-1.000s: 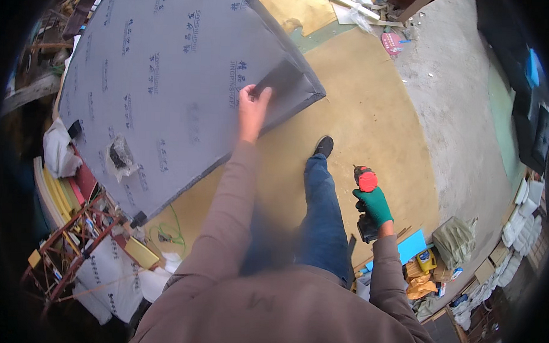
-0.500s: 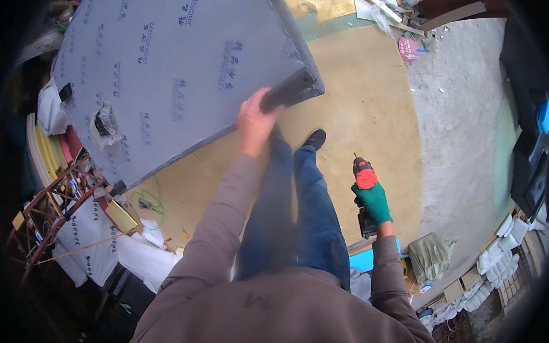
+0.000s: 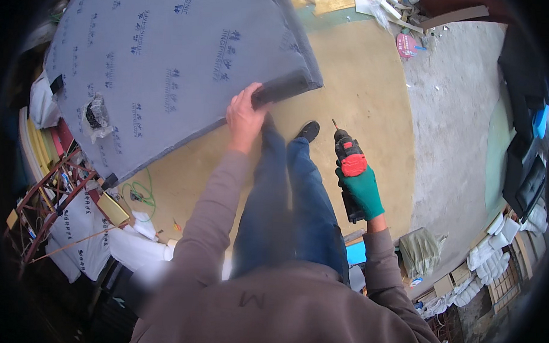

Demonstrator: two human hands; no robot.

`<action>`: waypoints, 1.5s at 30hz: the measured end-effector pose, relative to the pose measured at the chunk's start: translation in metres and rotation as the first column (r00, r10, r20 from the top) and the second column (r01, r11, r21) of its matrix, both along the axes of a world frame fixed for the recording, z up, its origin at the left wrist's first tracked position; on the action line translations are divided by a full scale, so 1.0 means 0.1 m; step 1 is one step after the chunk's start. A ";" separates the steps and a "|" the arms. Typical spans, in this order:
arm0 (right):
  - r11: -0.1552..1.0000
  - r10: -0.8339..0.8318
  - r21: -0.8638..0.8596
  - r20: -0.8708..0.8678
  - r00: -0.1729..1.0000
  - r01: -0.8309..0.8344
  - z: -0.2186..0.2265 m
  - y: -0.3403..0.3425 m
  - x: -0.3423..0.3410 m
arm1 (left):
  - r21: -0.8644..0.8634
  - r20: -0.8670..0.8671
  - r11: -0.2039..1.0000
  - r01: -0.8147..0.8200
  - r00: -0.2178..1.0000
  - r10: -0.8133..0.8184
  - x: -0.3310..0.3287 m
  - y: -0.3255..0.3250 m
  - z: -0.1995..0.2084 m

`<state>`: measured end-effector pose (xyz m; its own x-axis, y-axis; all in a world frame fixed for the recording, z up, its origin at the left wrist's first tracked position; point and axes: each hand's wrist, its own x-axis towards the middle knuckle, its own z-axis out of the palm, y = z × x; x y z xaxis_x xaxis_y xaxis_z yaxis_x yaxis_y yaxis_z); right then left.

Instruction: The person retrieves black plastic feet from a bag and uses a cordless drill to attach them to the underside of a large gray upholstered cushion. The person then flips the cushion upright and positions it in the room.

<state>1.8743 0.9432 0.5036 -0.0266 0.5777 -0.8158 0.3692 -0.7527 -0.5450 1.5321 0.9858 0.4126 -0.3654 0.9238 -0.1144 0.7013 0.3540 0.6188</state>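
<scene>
Head view: the left hand point(image 3: 245, 121) grips the near end of a dark block point(image 3: 284, 89) at the right corner of a grey upturned sofa point(image 3: 150, 88). The block looks stiff and light, best pinched by its sides. Right of the sofa, the gloved right hand point(image 3: 363, 191) wraps a drill point(image 3: 351, 164), probably fairly heavy, best held by its handle.

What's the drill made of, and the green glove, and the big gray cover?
Drill: probably hard plastic, with a moulded-looking black and red body; its slim, straight bit is likely metal.
Green glove: perhaps stretchy fabric, maybe coated; it looks matte and fits closely.
Gray cover: likely cloth, looking dull and fairly flat.
</scene>
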 end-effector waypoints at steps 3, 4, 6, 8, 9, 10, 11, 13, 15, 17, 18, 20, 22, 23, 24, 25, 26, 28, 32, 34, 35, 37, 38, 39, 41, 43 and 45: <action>0.993 0.063 0.099 -0.015 0.998 -0.061 0.11 0.05 -0.05 | 0.004 0.013 1.000 0.001 1.000 -0.001 0.03 0.02 0.03; 0.986 0.097 0.136 -0.008 0.995 -0.095 0.15 0.07 -0.06 | 0.000 -0.001 1.000 0.005 1.000 -0.005 0.03 0.02 0.04; 0.970 0.170 0.179 -0.025 0.985 -0.163 0.24 0.14 -0.10 | 0.001 -0.029 1.000 0.006 1.000 -0.006 0.04 0.02 0.03; 0.960 0.240 0.161 -0.051 0.969 -0.229 0.35 0.22 -0.14 | -0.030 -0.047 1.000 -0.002 0.999 0.000 0.04 0.02 0.00; 0.945 0.269 0.212 -0.071 0.961 -0.249 0.40 0.24 -0.17 | -0.016 -0.064 1.000 0.001 0.998 -0.002 0.05 0.01 -0.01; 0.934 0.282 0.245 -0.063 0.957 -0.259 0.43 0.28 -0.22 | -0.019 -0.034 1.000 -0.006 0.999 0.006 0.05 0.02 -0.03; 0.914 0.301 0.305 -0.072 0.951 -0.266 0.46 0.30 -0.26 | -0.044 -0.030 0.999 -0.015 0.999 0.013 0.06 0.00 -0.04; 0.908 0.343 0.281 -0.072 0.937 -0.311 0.50 0.36 -0.34 | -0.045 -0.038 0.999 -0.023 0.999 0.021 0.07 0.02 -0.06; 0.906 0.324 0.322 -0.109 0.940 -0.275 0.50 0.39 -0.45 | -0.047 -0.048 0.999 -0.027 0.999 0.025 0.07 0.03 -0.07; 0.899 0.332 0.345 -0.139 0.933 -0.269 0.48 0.43 -0.54 | -0.070 -0.041 0.997 -0.036 0.999 0.033 0.08 0.04 -0.07; 0.886 0.332 0.384 -0.137 0.933 -0.259 0.47 0.44 -0.60 | -0.092 -0.029 0.995 -0.042 0.999 0.040 0.08 0.04 -0.07; 0.872 0.322 0.429 -0.143 0.936 -0.235 0.45 0.45 -0.69 | -0.117 -0.020 0.992 -0.052 0.999 0.050 0.08 0.04 -0.07; 0.870 0.302 0.449 -0.157 0.940 -0.204 0.44 0.45 -0.75 | -0.094 -0.028 0.994 -0.051 0.998 0.049 0.09 0.03 -0.07; 0.870 0.322 0.437 -0.155 0.934 -0.228 0.44 0.46 -0.76 | -0.093 -0.044 0.994 -0.055 0.998 0.051 0.10 0.02 -0.07; 0.871 0.338 0.424 -0.150 0.929 -0.248 0.44 0.46 -0.76 | -0.071 -0.059 0.996 -0.045 0.997 0.041 0.10 0.02 -0.07; 0.868 0.341 0.426 -0.136 0.930 -0.255 0.45 0.45 -0.78 | -0.031 -0.079 0.999 -0.034 0.996 0.031 0.11 0.02 -0.08; 0.868 0.347 0.418 -0.121 0.930 -0.269 0.45 0.45 -0.79 | -0.047 -0.074 0.998 -0.036 0.997 0.033 0.11 0.02 -0.09; 0.857 0.341 0.436 -0.078 0.937 -0.275 0.44 0.43 -0.83 | -0.042 -0.081 0.998 -0.047 0.996 0.043 0.11 0.04 -0.10; 0.800 0.366 0.508 0.007 0.931 -0.319 0.43 0.39 -0.88 | -0.067 -0.007 0.998 -0.002 1.000 0.001 0.06 0.04 -0.07; 0.811 0.389 0.471 0.009 0.921 -0.347 0.44 0.38 -0.88 | -0.035 0.024 0.999 0.034 0.999 -0.033 0.00 0.00 -0.02; 0.818 0.387 0.466 -0.013 0.922 -0.336 0.45 0.39 -0.87 | -0.091 0.162 0.995 -0.045 0.985 0.060 -0.03 -0.04 0.02; 0.835 0.381 0.444 -0.041 0.924 -0.325 0.46 0.40 -0.85 | -0.177 0.420 0.966 -0.186 0.874 0.245 -0.08 -0.18 0.13; 0.799 0.377 0.524 -0.052 0.925 -0.296 0.45 0.41 -0.86 | -0.140 0.583 0.959 -0.245 0.762 0.280 -0.11 -0.25 0.19; 0.819 0.371 0.488 -0.051 0.927 -0.300 0.45 0.43 -0.85 | -0.183 0.687 0.953 -0.243 0.662 0.300 -0.19 -0.28 0.25; 0.840 0.369 0.443 -0.047 0.928 -0.312 0.45 0.44 -0.84 | -0.358 0.810 0.907 -0.222 0.409 0.420 -0.30 -0.34 0.36; 0.852 0.382 0.404 -0.047 0.923 -0.332 0.46 0.45 -0.83 | -0.286 0.856 0.931 -0.226 0.376 0.354 -0.31 -0.35 0.42; 0.871 0.368 0.372 -0.063 0.928 -0.320 0.49 0.45 -0.82 | -0.231 0.863 0.938 -0.257 0.392 0.320 -0.29 -0.31 0.45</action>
<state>1.7921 0.9884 0.5524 -0.3661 0.7587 -0.5389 0.4788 -0.3430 -0.8081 1.5032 0.9550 0.4578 -0.2797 0.7650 -0.5801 -0.3627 0.4752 0.8016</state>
